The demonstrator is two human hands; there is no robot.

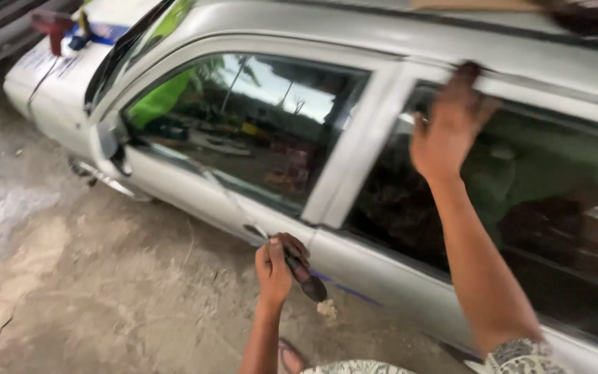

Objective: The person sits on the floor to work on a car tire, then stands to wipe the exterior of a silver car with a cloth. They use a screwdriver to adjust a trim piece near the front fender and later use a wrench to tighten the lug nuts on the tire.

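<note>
A silver car stands side-on in front of me. My left hand is closed around a small dark-handled tool held against the lower edge of the front door, near the pillar. A blob of pale filler sits on the rear door panel just below the tool. My right hand is raised, fingers spread, resting on the upper frame of the rear side window. It holds nothing.
The front side window reflects trees and sky. A red object and a bottle sit on the hood. Stained concrete floor lies to the left. My sandalled foot shows at the bottom.
</note>
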